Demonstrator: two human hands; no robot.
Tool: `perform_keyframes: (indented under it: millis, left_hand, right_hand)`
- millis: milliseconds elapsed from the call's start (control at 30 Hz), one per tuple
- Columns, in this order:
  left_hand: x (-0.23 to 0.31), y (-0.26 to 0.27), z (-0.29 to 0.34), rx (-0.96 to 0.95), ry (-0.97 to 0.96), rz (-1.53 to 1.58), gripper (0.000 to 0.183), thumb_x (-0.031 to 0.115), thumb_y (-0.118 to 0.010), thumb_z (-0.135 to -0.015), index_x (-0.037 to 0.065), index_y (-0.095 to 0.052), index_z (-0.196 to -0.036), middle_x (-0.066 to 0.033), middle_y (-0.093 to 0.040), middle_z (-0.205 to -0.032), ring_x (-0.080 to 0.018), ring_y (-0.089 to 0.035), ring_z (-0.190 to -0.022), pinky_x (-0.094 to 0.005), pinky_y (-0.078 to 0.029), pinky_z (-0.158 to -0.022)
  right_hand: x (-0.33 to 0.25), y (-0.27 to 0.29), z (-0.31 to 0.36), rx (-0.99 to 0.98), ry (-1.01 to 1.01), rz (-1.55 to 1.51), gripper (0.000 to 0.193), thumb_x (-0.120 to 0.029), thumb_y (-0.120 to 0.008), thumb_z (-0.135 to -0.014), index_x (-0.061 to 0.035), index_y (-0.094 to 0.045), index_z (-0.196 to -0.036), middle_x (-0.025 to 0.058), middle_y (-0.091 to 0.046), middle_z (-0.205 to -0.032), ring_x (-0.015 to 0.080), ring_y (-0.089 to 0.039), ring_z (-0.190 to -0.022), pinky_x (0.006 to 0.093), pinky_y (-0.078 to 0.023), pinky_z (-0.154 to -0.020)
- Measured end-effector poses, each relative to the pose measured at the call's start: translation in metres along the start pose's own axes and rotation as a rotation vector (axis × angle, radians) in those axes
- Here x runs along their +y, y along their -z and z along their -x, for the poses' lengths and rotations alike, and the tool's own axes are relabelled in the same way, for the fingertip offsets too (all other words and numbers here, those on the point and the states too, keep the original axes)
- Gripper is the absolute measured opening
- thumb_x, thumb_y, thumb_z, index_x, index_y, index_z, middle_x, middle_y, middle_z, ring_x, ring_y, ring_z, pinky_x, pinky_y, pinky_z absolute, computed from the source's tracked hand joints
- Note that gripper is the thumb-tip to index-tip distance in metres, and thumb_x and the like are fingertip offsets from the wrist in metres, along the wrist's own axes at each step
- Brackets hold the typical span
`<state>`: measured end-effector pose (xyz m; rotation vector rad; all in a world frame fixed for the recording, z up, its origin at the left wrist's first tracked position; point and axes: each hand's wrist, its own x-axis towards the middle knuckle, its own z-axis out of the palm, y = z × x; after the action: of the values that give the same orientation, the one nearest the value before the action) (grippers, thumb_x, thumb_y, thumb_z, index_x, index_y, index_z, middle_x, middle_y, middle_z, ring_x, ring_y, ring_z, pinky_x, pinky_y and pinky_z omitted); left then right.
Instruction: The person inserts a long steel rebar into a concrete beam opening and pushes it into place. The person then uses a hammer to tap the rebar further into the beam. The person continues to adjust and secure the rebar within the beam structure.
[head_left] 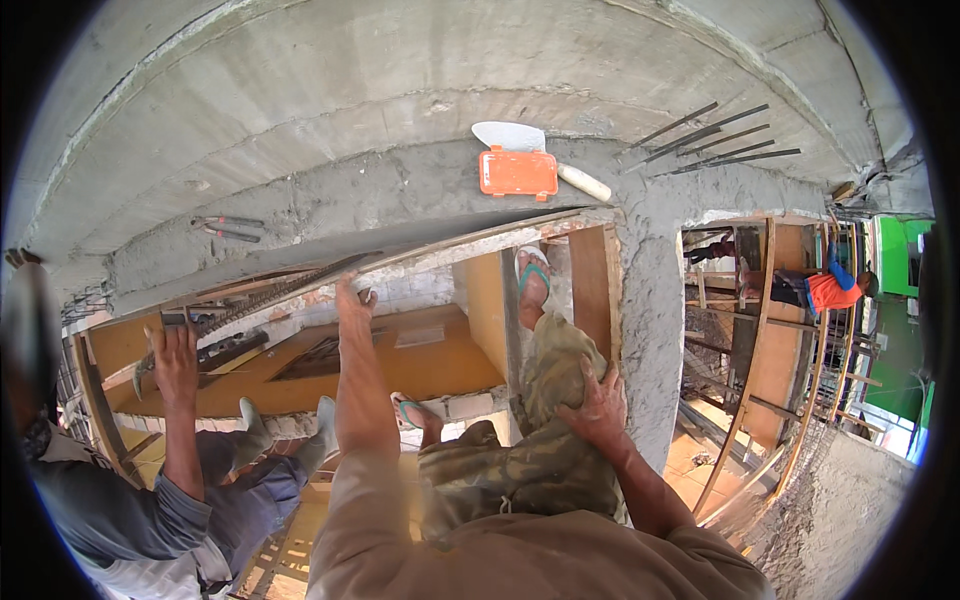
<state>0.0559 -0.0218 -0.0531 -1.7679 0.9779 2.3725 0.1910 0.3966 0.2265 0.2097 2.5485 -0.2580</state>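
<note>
My left hand (355, 297) is raised to the long wooden board (440, 248) under the concrete ledge, its fingers curled over the board's edge beside a ribbed steel bar (290, 290). Part of those fingers is hidden. My right hand (598, 405) rests with fingers spread on my bent knee, over camouflage trousers (560, 375). On the ledge ahead lie an orange plastic box (518, 173) and a trowel (584, 183) with a pale handle, its blade partly covered by the box. Pincers (232, 228) lie farther left on the ledge.
At left a co-worker in a dark shirt (135, 525) and boots holds a hammer (142, 375). Several steel rods (725, 137) stick out of the concrete at upper right. Below are drops and wooden scaffolding (740, 370), with a person in orange (835, 290) beyond.
</note>
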Motion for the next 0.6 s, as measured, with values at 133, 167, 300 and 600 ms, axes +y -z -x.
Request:
perform_keyframes:
  millis: [133, 167, 300, 600]
  left_hand:
    - [0.02, -0.033, 0.006, 0.059, -0.013, -0.038, 0.048, 0.026, -0.07, -0.072, 0.014, -0.056, -0.116, -0.0107, -0.044, -0.121, -0.0286, -0.047, -0.099, -0.0379, -0.042, -0.068]
    - [0.023, -0.034, 0.007, 0.062, -0.005, -0.041, 0.048, 0.026, -0.07, -0.072, 0.013, -0.056, -0.116, -0.011, -0.044, -0.121, -0.0286, -0.047, -0.099, -0.0382, -0.042, -0.068]
    - [0.026, -0.032, 0.01, 0.051, 0.005, -0.051, 0.049, 0.025, -0.07, -0.071, 0.012, -0.055, -0.116, -0.0133, -0.043, -0.123, -0.0278, -0.047, -0.099, -0.0384, -0.042, -0.069]
    - [0.022, -0.025, 0.008, 0.018, 0.014, -0.123, 0.046, 0.03, -0.069, -0.072, 0.023, -0.054, -0.114, -0.008, -0.047, -0.114, -0.0246, -0.049, -0.095, -0.034, -0.038, -0.066]
  right_hand:
    - [0.01, -0.006, -0.001, 0.052, 0.023, -0.04, 0.1, -0.036, -0.08, -0.062, -0.0174, -0.031, -0.147, 0.0381, -0.024, -0.142, 0.0534, -0.035, -0.124, 0.0543, -0.04, -0.1]
    - [0.011, -0.005, -0.003, 0.052, 0.031, -0.039, 0.101, -0.036, -0.08, -0.061, -0.017, -0.031, -0.147, 0.0383, -0.024, -0.142, 0.0536, -0.035, -0.124, 0.0544, -0.039, -0.1]
    - [0.011, -0.004, -0.006, 0.076, 0.061, -0.048, 0.1, -0.036, -0.081, -0.061, -0.0156, -0.032, -0.146, 0.0388, -0.025, -0.14, 0.0542, -0.035, -0.124, 0.0547, -0.039, -0.1]
    - [0.014, -0.004, -0.01, 0.093, 0.072, -0.068, 0.098, -0.036, -0.081, -0.061, -0.0148, -0.034, -0.145, 0.0368, -0.027, -0.138, 0.054, -0.037, -0.122, 0.0549, -0.038, -0.1]
